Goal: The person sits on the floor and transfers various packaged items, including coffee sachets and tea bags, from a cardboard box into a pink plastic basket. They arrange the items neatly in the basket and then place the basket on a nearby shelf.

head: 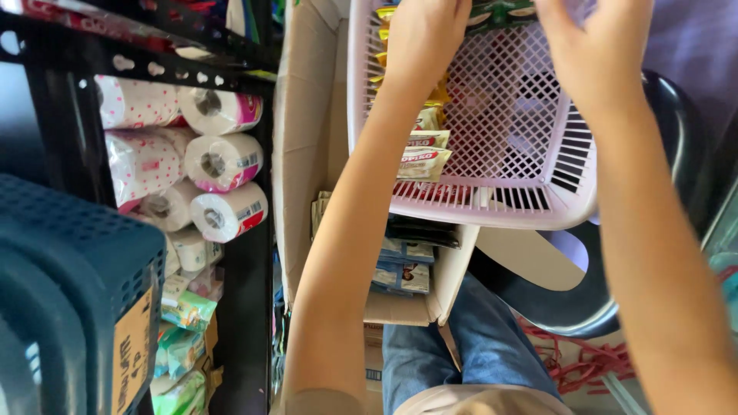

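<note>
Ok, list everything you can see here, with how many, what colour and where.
Basket: one, pale pink plastic lattice, top centre, over the box.
Sachets: several, yellow and cream, along the basket's left inner side.
Cardboard box: one, brown, open, centre, below the basket.
Packets: several, blue and dark, inside the box.
Paper rolls: several, white in pink-printed wrap, on the black shelf at left.
Crate: one, dark blue plastic, lower left.
Green packs: several, bottom left, under the rolls.
Chair: one, dark, at right.
Red cord: a tangle, lower right.
Left hand: in the basket, at the sachets.
Right hand: in the basket, top right; fingers cut off by the frame edge.
</note>
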